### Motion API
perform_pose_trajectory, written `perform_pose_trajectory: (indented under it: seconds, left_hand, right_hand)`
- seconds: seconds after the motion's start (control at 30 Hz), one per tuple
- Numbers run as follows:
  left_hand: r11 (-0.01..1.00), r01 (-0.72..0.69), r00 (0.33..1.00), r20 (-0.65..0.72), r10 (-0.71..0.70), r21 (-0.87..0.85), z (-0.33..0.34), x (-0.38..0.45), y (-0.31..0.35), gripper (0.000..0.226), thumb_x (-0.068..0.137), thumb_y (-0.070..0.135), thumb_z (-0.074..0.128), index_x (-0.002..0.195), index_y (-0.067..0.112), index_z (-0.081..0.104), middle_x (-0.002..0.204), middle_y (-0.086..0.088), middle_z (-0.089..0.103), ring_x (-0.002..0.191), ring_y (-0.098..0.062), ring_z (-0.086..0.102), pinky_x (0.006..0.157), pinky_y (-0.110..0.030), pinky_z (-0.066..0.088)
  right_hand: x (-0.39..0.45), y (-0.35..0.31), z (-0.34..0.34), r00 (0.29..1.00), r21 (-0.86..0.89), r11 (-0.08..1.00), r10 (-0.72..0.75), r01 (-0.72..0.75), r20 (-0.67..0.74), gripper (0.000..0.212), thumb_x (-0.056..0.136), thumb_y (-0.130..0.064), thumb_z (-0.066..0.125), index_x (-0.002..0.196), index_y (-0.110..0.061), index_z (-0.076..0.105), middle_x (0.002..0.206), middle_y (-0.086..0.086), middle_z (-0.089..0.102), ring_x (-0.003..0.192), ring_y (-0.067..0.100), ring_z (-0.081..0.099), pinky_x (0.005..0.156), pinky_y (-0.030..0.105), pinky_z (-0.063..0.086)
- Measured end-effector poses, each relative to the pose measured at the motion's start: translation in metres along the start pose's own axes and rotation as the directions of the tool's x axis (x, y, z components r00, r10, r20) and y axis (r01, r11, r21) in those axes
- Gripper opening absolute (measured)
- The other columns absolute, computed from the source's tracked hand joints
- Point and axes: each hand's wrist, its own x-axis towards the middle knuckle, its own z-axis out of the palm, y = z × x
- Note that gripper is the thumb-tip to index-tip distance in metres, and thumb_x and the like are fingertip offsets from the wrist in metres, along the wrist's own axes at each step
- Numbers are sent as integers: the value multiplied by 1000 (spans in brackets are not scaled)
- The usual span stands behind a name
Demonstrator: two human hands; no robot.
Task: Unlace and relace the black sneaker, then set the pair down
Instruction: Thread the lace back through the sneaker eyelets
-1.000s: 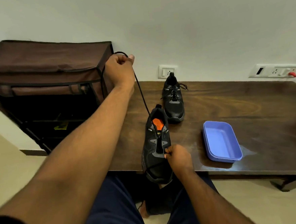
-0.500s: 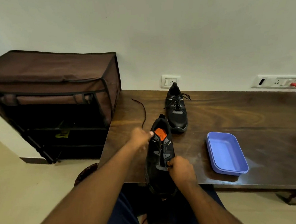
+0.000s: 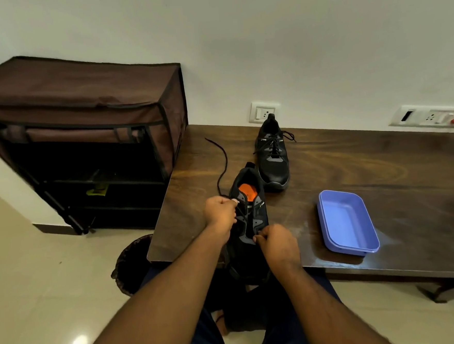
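The fingers (image 3: 234, 201) of the left hand (image 3: 219, 212) are pinched tight on the black lace (image 3: 223, 161) right at the upper eyelets of the near sneaker (image 3: 249, 218), on its left side. The fingers (image 3: 258, 239) of the right hand (image 3: 278, 244) are curled closed against the lower eyelets on the shoe's right side, gripping the upper there; whether they also hold a strand of lace I cannot tell. From the left hand the loose lace runs away across the wood in a long curve toward the far left corner of the tabletop (image 3: 368, 167), its tip lying flat. The near sneaker sits at the front edge, toe toward the person and hanging slightly past the edge, its tongue open and an orange insole showing. The second sneaker (image 3: 272, 155), laced and tied, stands just behind it and a little to the right, heel near the back edge by a wall switch (image 3: 263, 112). A blue tray (image 3: 370, 245) lies near the front edge, well right of the shoes. Off the left edge stands a brown fabric shoe rack (image 3: 81, 101) on the floor.
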Motion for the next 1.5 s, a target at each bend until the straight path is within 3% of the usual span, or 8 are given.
perform_pose_trajectory:
  seconds: [0.3,0.47,0.87,1.03,1.13,1.2,1.33,1.5]
  left_hand:
    - [943,-159,964,254,84,293,-56,-73,-45,29,89,36,68,88,10,56,55,-2,52,40,-9,47,37,-21,37]
    - [968,-82,956,293,9,237,-66,-97,-92,16,97,23,59,89,10,52,58,-8,61,38,-18,51,38,-26,38]
    - [863,69,990,140,3,-501,-57,-69,-25,13,99,10,52,108,9,61,107,-5,70,96,-22,70,78,-38,59]
    - [998,69,987,146,-69,2,-63,-88,-5,39,97,38,56,86,2,66,54,-6,59,44,-17,54,42,-24,43]
    - [926,272,863,360,-354,261,-71,-118,-21,77,91,72,36,82,3,69,60,-9,66,48,-19,58,45,-23,44]
    - [910,408,803,444,-397,74,-69,-120,-32,69,94,66,37,97,6,69,77,-9,73,64,-20,67,58,-29,52]
    - [720,343,934,300,-194,-603,-70,-91,-22,27,100,30,49,120,13,56,100,-7,71,85,-19,68,72,-35,53]
    - [738,133,986,14,-165,-662,-96,-64,24,25,104,33,44,109,16,63,68,4,51,53,-7,47,49,-23,42]
  right_hand:
    - [-4,1,-3,999,25,998,-49,49,-18,24,90,-30,63,70,-19,61,77,1,64,77,20,63,66,32,47]
    - [-25,10,-4,965,-72,962,-261,263,31,42,96,-8,45,133,-24,57,136,-1,52,123,19,51,101,29,40]
    - [-36,26,-8,912,-152,903,-379,402,158,34,96,-36,56,102,-5,68,156,4,32,131,24,43,102,29,39]
    - [-50,27,3,911,253,875,-400,412,-97,13,86,-20,68,76,-25,61,146,3,46,134,22,42,107,34,38]
    - [-59,18,6,903,378,827,-327,416,-278,9,84,-16,70,78,-22,66,136,-1,52,128,16,46,104,38,41]
    - [-66,13,9,875,348,816,-353,461,-331,3,83,-17,71,81,-19,68,134,-3,53,125,12,45,103,38,40]
    - [-73,20,22,822,214,812,-463,543,-332,23,79,-42,63,80,-20,70,129,-5,58,128,16,46,102,46,40]
    - [-74,33,18,887,93,884,-449,459,-111,56,77,-70,42,65,-25,74,118,-20,63,132,-1,37,117,39,12]
